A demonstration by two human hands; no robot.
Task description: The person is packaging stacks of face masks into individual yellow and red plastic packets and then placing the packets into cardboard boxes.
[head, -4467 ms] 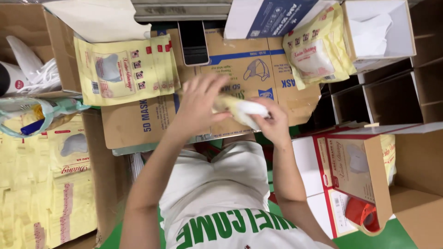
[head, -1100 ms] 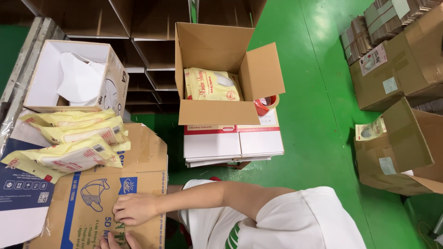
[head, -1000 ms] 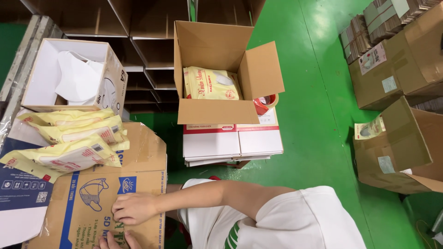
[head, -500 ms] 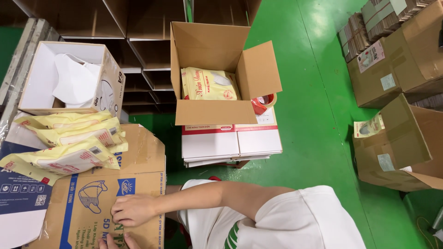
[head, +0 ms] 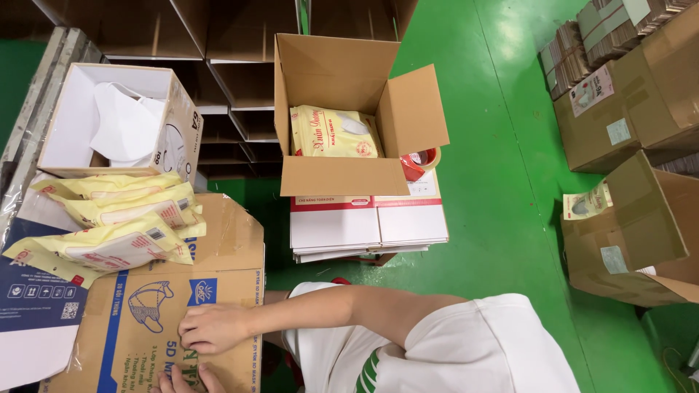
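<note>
From the head camera, looking straight down, one hand (head: 215,327) lies palm-down with fingers loosely curled on the flat brown corrugated carton with blue printing (head: 145,327) at the lower left; it holds nothing, only presses on the lid. I take it for the right hand, its forearm reaching across from the white-shirted body, though the angle leaves this unsure. Fingertips of the other hand (head: 178,378) show at the bottom edge, also on the carton top; how open that hand is cannot be told. The carton looks stiff and fairly rigid, its face glossy with tape, so it would likely slide under a flat palm; a grip at the edges or corners seems safer than on the slick top. On its far end, touching it, rests a loose pile of yellow plastic pouches (head: 109,222), light, soft and slippery by their look, apt to slip off if the carton tilts. Behind them stands an open white box holding white masks (head: 116,120). Ahead, an open brown cardboard box (head: 349,116) with one yellow pouch inside sits on a stack of flat white cartons (head: 368,225), a red tape roll (head: 421,161) at its corner. Well apart, on the green floor (head: 495,218), stand more brown boxes (head: 633,182).
</note>
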